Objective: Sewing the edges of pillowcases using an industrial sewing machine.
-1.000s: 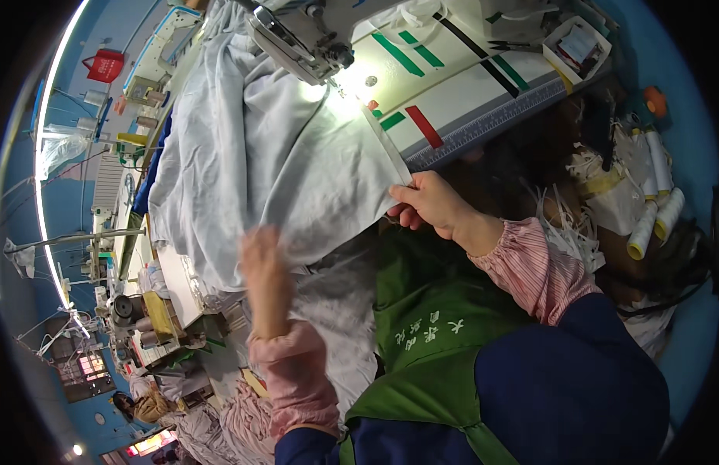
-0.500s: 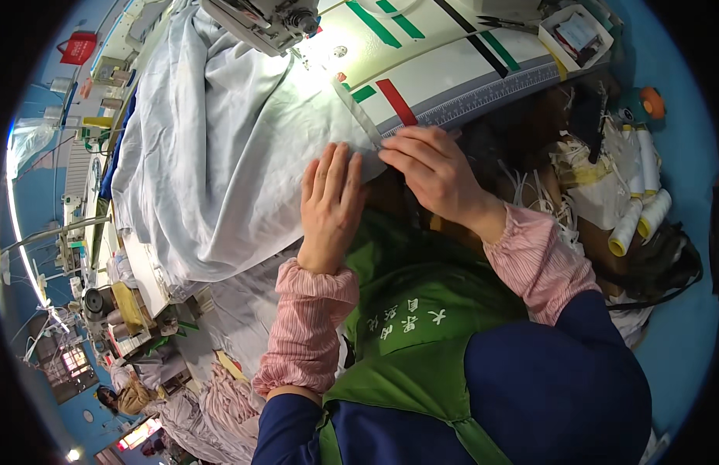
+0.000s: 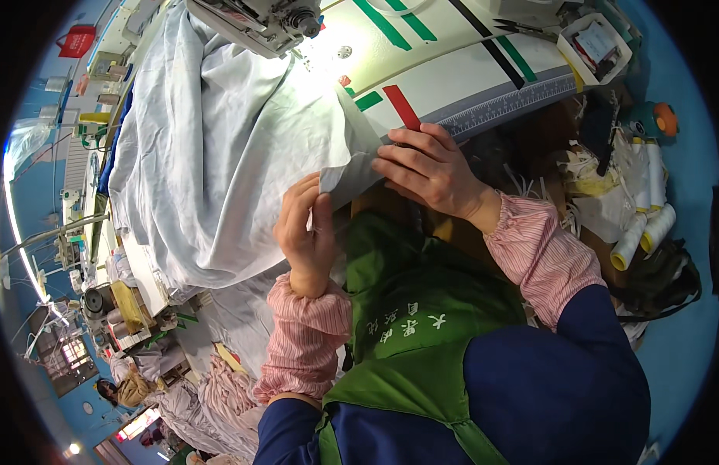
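A large piece of pale grey-white fabric (image 3: 243,139) spreads over the sewing table and hangs over its near edge. My left hand (image 3: 306,232) pinches the fabric's near edge, with a corner of it turned up between thumb and fingers. Farther right, my right hand (image 3: 433,172) has its fingers bent and closed at the fabric's right edge, by the red tape strip. The fold between the hands is lifted off the table. Above the fabric's far end stands the sewing machine head (image 3: 258,23), its lamp lighting the cloth. My right fingertips partly hide the edge they hold.
A grey ruler strip (image 3: 514,101) runs along the table's front edge. Green, black and red tape (image 3: 402,107) marks the surface. A white box (image 3: 594,48) of small things sits at the far right, near dark scissors (image 3: 522,29). White thread cones (image 3: 642,232) stand at right.
My left hand has gone from lying flat on the fabric to pinching its near edge, moving slightly left and nearer. The fabric's right edge is now lifted and folded over.
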{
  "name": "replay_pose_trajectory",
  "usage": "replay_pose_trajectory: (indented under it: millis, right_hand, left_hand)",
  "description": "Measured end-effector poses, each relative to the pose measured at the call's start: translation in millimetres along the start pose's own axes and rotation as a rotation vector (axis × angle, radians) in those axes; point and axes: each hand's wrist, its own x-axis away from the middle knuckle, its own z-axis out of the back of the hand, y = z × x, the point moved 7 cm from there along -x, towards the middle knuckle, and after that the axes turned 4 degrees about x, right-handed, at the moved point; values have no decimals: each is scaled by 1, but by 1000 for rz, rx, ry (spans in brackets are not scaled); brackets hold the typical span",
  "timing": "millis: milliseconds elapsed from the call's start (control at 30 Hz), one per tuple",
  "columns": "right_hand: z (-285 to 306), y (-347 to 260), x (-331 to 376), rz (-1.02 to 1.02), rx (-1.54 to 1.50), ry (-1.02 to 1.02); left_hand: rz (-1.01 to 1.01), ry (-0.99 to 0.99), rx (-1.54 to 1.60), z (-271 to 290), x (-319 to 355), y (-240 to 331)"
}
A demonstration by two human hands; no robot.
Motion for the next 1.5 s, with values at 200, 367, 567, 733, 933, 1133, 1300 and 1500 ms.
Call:
replay_pose_trajectory:
  millis: [200, 367, 567, 733, 933, 1133, 1300, 1500]
  right_hand:
    - [2, 1, -12, 46, 4, 18]
    - [2, 5, -14, 78, -57, -2]
    - [5, 14, -12, -104, -213, 111]
    - [2, 8, -12, 68, -148, -29]
    - [3, 2, -24, 73, -54, -80]
    - [-11, 11, -55, -73, -90, -228]
    - [-24, 15, -74, -96, -47, -319]
    - [-19, 16, -72, -156, -33, -269]
  left_hand:
    - [-206, -111, -148, -2, -19, 30]
    - [-216, -204, -67, -23, -26, 32]
    - [-263, -322, -65, -44, -25, 28]
    - [-167, -338, 18, -37, -29, 21]
    - [-193, -312, -170, -37, -46, 0]
    - [-179, -343, -111, -32, -69, -33]
    - [-263, -387, -108, -27, -99, -52]
    - [-252, -571, -104, -22, -96, -34]
